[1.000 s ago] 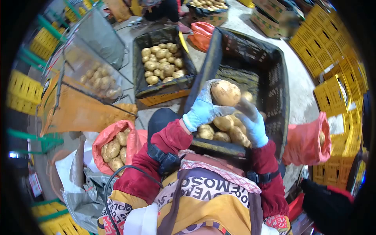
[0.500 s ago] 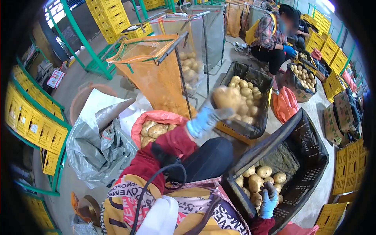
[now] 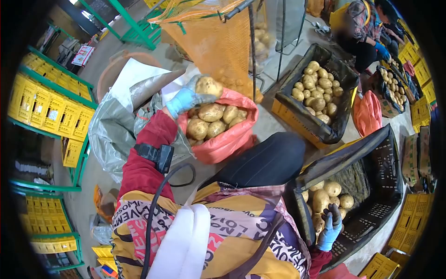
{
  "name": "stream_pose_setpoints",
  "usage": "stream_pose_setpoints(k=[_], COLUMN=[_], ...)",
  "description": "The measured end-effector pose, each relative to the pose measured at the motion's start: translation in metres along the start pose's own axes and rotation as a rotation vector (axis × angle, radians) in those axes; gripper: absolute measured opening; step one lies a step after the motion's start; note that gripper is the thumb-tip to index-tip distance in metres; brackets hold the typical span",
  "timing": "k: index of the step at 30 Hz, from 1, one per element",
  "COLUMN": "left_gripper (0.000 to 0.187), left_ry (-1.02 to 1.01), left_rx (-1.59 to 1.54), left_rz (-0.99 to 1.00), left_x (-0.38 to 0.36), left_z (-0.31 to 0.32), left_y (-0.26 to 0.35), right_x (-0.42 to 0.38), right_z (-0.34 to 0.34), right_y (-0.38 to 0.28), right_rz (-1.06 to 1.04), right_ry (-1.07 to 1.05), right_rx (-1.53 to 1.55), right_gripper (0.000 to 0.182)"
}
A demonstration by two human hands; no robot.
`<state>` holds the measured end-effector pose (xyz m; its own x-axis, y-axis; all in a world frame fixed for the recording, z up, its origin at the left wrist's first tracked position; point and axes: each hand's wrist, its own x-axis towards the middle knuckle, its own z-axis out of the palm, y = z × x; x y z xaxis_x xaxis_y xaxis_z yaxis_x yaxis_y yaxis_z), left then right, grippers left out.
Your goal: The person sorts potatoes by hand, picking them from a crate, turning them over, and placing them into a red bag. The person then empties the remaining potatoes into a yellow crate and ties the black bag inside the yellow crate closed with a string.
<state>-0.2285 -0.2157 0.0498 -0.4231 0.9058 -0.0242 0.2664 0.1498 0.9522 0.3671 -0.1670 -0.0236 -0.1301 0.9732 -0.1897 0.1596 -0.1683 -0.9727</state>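
Observation:
My left hand (image 3: 186, 98), in a light blue glove, grips a large potato (image 3: 208, 86) just above the open mouth of a red mesh sack (image 3: 231, 138) that holds several potatoes. My right hand (image 3: 331, 225), also gloved in blue, reaches down into a black crate (image 3: 370, 182) at my right and rests on the potatoes (image 3: 327, 194) in it; whether it holds one I cannot tell.
An orange net bag (image 3: 218, 43) hangs on a metal frame behind the sack. A second black crate of potatoes (image 3: 318, 91) lies further back. A person (image 3: 361, 29) crouches at the top right. Yellow crates (image 3: 47, 113) stack at the left; a grey sack (image 3: 114, 126) lies nearby.
My left hand has carried the potato from over the crate leftward and down to the red sack's mouth. My right hand stayed low in the black crate. My view has swung left.

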Motion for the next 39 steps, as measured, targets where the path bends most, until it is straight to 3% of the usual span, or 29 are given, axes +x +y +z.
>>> stream_pose_setpoints(k=[2,3,5,6,9,13,15,17,19,20,21,22,23,25,27,29,31,33,34,35,36,37,39], left_gripper=[0.077,0.077,0.075,0.073,0.073,0.072,0.076,0.077,0.078,0.069,0.069,0.064,0.059,0.052,0.051,0.054,0.057,0.060,0.064,0.059,0.054,0.046,0.044], left_ry=[-0.077,-0.081,-0.207,-0.187,-0.287,-0.392,-0.408,-0.422,-0.386,-0.326,-0.338,-0.387,-0.428,-0.610,-0.818,-0.989,-1.003,-0.846,-0.933,-0.842,-0.886,-0.686,-0.726], left_rx=[0.040,0.036,0.128,0.311,0.987,1.132,1.166,1.225,1.065,0.975,0.965,0.802,0.640,0.378,0.186,-0.031,0.107,0.279,0.140,0.276,0.189,0.458,0.303], left_rz=[-0.221,-0.226,-0.105,-0.140,0.076,0.164,0.051,0.150,0.434,0.670,0.693,0.763,0.823,0.548,0.334,0.064,0.117,0.195,0.029,0.145,0.039,0.313,0.219], left_x=[-0.012,-0.018,-0.020,-0.015,-0.017,-0.016,-0.011,-0.003,0.021,0.038,0.050,0.056,0.057,0.042,0.038,0.053,0.017,0.065,0.060,0.072,0.047,0.057,0.044], left_z=[-0.008,-0.003,0.011,0.012,0.040,0.055,0.058,0.056,0.068,0.082,0.106,0.140,0.174,0.244,0.314,0.398,0.412,0.451,0.442,0.447,0.436,0.441,0.437], left_y=[-0.009,-0.015,-0.039,-0.066,-0.060,-0.079,-0.066,-0.070,-0.069,-0.067,-0.048,-0.011,0.027,0.093,0.104,0.051,0.116,0.021,0.034,0.008,0.054,0.028,0.052], right_x=[0.000,0.000,0.001,0.002,0.000,-0.004,-0.008,-0.022,-0.034,-0.038,-0.044,-0.051,-0.057,-0.064,-0.069,-0.075,-0.082,-0.082,-0.080,-0.077,-0.075,-0.075,-0.076], right_z=[0.001,0.001,0.001,0.000,0.001,0.001,-0.009,-0.025,-0.046,-0.063,-0.084,-0.106,-0.120,-0.137,-0.135,-0.142,-0.142,-0.149,-0.151,-0.155,-0.160,-0.162,-0.146], right_y=[0.001,0.001,0.003,0.003,-0.002,-0.007,-0.001,-0.014,-0.019,-0.019,-0.019,-0.024,-0.017,-0.008,-0.009,0.020,0.016,0.036,0.042,0.047,0.051,0.053,0.028], right_rz=[0.006,0.008,0.010,0.010,0.061,-0.038,-0.222,-0.322,-0.395,-0.412,-0.430,-0.384,-0.274,0.089,0.344,0.191,0.329,0.222,0.226,0.287,0.273,0.260,0.269], right_ry=[-0.025,-0.043,-0.017,-0.035,0.043,0.106,0.144,0.303,0.526,0.629,0.718,0.794,0.864,0.853,0.742,0.706,0.677,0.674,0.678,0.662,0.609,0.557,0.645], right_rx=[-0.009,-0.016,-0.021,-0.041,-0.040,-0.143,-0.222,-0.381,-0.319,-0.446,-0.575,-1.026,-1.158,-0.949,-0.655,-0.557,-0.493,-0.220,-0.136,-0.091,-0.036,0.023,-0.021], right_gripper=[0.034,0.034,0.034,0.034,0.034,0.035,0.040,0.043,0.047,0.050,0.052,0.058,0.069,0.080,0.085,0.072,0.059,0.048,0.045,0.041,0.040,0.039,0.038])
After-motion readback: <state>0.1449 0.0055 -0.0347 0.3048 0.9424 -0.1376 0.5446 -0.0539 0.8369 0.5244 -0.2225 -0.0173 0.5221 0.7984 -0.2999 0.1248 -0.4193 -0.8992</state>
